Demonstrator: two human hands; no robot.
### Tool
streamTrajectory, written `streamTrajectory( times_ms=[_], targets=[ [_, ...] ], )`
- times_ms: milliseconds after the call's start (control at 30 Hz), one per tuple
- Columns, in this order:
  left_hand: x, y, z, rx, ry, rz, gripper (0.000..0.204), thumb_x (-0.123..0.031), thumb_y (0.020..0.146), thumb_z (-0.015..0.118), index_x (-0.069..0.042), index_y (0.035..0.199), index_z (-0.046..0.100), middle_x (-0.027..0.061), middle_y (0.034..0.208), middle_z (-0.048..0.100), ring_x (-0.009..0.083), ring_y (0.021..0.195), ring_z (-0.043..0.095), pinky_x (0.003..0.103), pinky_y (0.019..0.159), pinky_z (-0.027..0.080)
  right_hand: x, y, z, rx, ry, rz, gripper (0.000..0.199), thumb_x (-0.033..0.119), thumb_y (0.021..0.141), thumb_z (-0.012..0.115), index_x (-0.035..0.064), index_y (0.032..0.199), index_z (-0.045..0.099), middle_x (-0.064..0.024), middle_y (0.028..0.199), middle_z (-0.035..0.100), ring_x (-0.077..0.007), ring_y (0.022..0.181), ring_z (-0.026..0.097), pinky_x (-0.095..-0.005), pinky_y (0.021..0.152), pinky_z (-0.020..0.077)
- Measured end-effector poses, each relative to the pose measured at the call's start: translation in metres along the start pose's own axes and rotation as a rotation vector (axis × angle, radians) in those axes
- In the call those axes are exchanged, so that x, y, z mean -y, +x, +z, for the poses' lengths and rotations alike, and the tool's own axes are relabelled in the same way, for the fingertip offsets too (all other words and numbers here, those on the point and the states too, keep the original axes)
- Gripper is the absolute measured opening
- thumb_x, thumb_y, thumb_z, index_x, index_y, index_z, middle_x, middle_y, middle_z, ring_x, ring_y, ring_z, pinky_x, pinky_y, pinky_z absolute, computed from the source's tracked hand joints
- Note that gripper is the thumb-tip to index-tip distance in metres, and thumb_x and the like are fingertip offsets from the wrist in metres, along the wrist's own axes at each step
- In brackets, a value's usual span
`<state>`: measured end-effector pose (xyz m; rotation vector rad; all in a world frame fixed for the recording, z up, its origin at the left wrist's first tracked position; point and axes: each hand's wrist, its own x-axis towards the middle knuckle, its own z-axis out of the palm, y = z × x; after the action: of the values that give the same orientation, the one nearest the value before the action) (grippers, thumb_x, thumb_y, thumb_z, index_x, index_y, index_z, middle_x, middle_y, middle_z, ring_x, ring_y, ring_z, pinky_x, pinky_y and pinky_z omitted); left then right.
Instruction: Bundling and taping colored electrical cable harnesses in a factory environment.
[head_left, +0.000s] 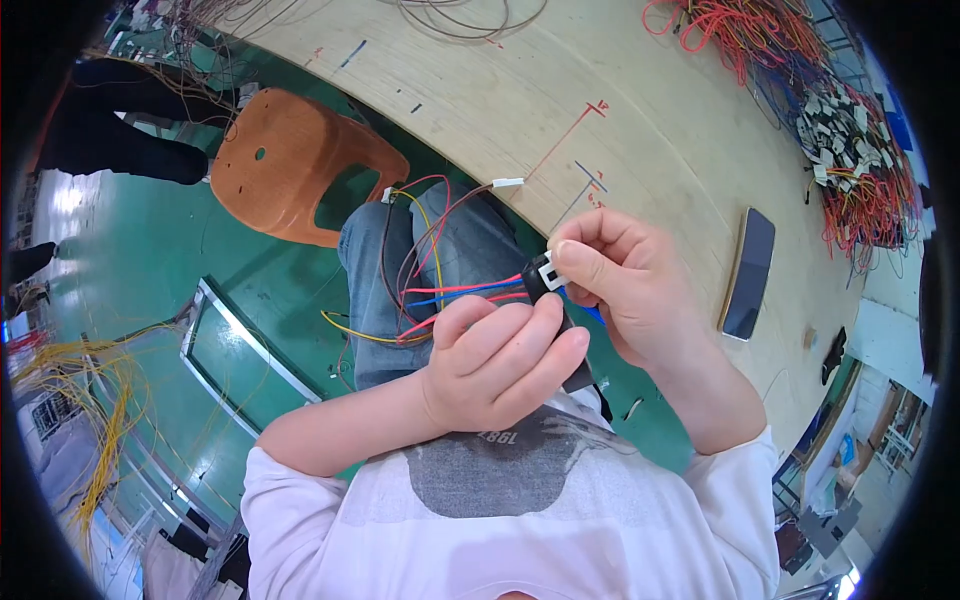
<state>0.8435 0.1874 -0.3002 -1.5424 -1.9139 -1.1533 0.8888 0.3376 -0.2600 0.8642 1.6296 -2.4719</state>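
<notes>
Head view | left hand (495, 365) and right hand (610, 280): each grip pinching one black connector (537, 278) | one phone (749, 273)

Both bare forearms rise from the lower edge and meet in front of the chest. The left hand (500, 360) is curled into a loose fist, knuckles toward the camera, fingers folded over and thumb tucked at the top. The right hand (615, 280) sits just above and to its right, touching it, wrist bent inward, thumb and forefinger pinched together at their tips. The other right fingers curl behind. White short sleeves cover both upper arms.
</notes>
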Motion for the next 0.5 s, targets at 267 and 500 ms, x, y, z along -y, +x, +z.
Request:
streamTrajectory(
  times_ms=[267, 500],
  targets=[
    [-0.004, 0.002, -0.015, 0.101, -0.005, 0.035, 0.027, -0.016, 0.071, 0.054, -0.007, 0.096, 0.056, 0.0085, 0.093, 0.059, 0.0147, 0.079, 0.051, 0.028, 0.067, 0.037, 0.0, -0.004, -0.004, 0.073, 0.074, 0.055, 0.012, 0.011, 0.079, 0.059, 0.0004, 0.084, 0.056, 0.0, 0.071, 0.055, -0.0035, 0.06, 0.045, -0.0172, 0.052, 0.0363],
    [-0.017, 0.006, -0.006, -0.001, -0.009, -0.067, 0.023, -0.019, 0.076, 0.051, -0.007, 0.096, 0.057, 0.0086, 0.091, 0.059, 0.0153, 0.08, 0.05, 0.028, 0.067, 0.038, 0.002, -0.008, 0.001, -0.001, -0.078, 0.025, 0.014, 0.012, 0.078, 0.06, 0.0004, 0.084, 0.056, -0.0003, 0.072, 0.055, -0.0028, 0.061, 0.046, -0.0168, 0.052, 0.0369]
  ],
)
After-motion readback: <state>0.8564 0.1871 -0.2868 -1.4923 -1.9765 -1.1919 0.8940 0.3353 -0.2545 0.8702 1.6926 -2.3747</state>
